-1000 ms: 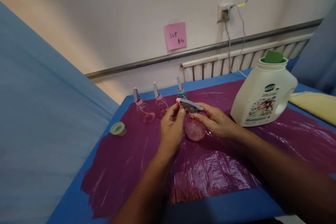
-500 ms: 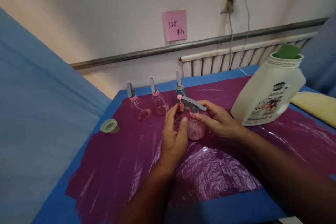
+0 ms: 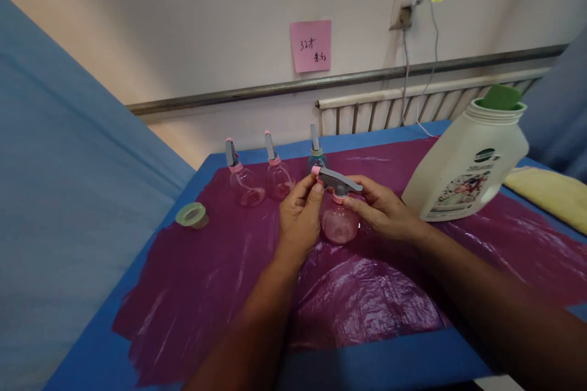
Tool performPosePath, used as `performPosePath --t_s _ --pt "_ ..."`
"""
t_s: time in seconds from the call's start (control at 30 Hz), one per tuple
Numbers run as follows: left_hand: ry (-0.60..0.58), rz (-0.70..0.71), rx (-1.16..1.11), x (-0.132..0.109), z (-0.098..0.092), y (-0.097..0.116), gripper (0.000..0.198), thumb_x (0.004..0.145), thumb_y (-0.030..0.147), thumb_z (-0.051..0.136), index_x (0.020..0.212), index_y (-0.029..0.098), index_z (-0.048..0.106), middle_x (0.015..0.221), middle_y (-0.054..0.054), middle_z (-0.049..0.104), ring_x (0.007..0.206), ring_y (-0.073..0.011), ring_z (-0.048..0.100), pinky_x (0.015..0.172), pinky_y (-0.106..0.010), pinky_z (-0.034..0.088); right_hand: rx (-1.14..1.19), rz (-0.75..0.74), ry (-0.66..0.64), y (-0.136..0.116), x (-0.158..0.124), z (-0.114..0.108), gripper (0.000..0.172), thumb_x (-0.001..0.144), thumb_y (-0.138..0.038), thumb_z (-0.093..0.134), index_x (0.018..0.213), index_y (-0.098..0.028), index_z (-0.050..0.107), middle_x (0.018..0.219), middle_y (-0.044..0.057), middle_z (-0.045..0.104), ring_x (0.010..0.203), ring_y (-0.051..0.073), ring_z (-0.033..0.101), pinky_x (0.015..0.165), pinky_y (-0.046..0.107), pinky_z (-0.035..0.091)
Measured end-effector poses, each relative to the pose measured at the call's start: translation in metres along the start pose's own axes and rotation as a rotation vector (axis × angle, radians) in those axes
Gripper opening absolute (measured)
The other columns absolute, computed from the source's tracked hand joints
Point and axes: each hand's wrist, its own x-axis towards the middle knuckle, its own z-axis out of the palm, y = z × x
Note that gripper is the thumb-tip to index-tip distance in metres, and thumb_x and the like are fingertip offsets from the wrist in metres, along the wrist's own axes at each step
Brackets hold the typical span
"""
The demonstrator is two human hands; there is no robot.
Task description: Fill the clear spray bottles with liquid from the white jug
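Observation:
A small round pink spray bottle (image 3: 338, 224) stands on the purple plastic sheet (image 3: 215, 293) between my hands. Its grey spray head (image 3: 337, 181) with a pink collar sits on the neck. My left hand (image 3: 300, 220) pinches the back end of the spray head with thumb and forefinger. My right hand (image 3: 383, 211) grips the bottle at its neck and side, fingers closed round it.
Three more small spray bottles (image 3: 243, 180) stand in a row behind, near the table's far edge. A large white detergent jug (image 3: 468, 162) with its green cap flipped open stands at the right. A green tape roll (image 3: 191, 215) lies left, a yellow cloth (image 3: 550, 192) far right.
My left hand dropped to the bottle's side half a second ago and is now back up on the spray head. The right hand has kept its grip on the bottle.

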Motion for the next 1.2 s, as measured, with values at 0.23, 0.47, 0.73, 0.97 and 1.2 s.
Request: performPosePath --t_s 0.23,0.47,0.73,0.97,1.2 --pt "0.036 -0.045 -0.024 0.0036 -0.0006 0.0019 0.033 0.099 0.046 0.094 0.124 0.025 0.092 0.122 -0.008 0.090 0.109 -0.0218 0.082 0.107 -0.036 0.061 0.003 0.022 0.117 0.0010 0.0011 0.0056 0.036 0.103 -0.048 0.087 0.133 -0.031 0.079 0.131 0.005 0.084 0.122 0.024 0.077 0.114 0.044 0.058" --pt "0.002 -0.027 0.023 -0.0012 -0.0043 0.0077 0.030 0.102 0.044 0.089 0.125 0.025 0.092 0.116 -0.007 0.089 0.106 -0.0208 0.081 0.102 -0.034 0.063 0.137 0.066 0.150 0.0047 0.0007 0.0100 0.049 0.091 -0.047 0.098 0.131 -0.029 0.076 0.124 0.005 0.085 0.119 0.025 0.079 0.114 0.047 0.061" --pt "-0.006 -0.019 0.060 -0.0012 -0.0052 0.0092 0.027 0.104 0.043 0.087 0.126 0.027 0.092 0.116 -0.006 0.088 0.105 -0.0197 0.079 0.101 -0.033 0.061 0.072 0.062 0.136 -0.0008 -0.0023 0.0048 0.050 0.106 -0.051 0.082 0.152 -0.032 0.074 0.145 0.009 0.081 0.133 0.027 0.077 0.125 0.052 0.056" --pt "-0.011 -0.002 0.103 -0.0005 -0.0066 0.0077 0.029 0.105 0.047 0.086 0.128 0.029 0.092 0.114 -0.005 0.087 0.098 -0.0188 0.075 0.098 -0.034 0.059 0.112 0.080 0.187 -0.0002 0.0040 0.0082 0.049 0.092 -0.050 0.097 0.133 -0.030 0.079 0.132 0.007 0.085 0.124 0.026 0.079 0.121 0.051 0.060" --pt "-0.023 0.018 0.129 0.0003 -0.0078 0.0088 0.028 0.106 0.047 0.085 0.125 0.028 0.093 0.111 -0.005 0.086 0.095 -0.0184 0.073 0.094 -0.032 0.058 0.162 0.062 0.171 0.0035 -0.0010 0.0073 0.057 0.097 -0.045 0.092 0.149 -0.031 0.073 0.150 0.009 0.079 0.137 0.027 0.076 0.128 0.052 0.056"
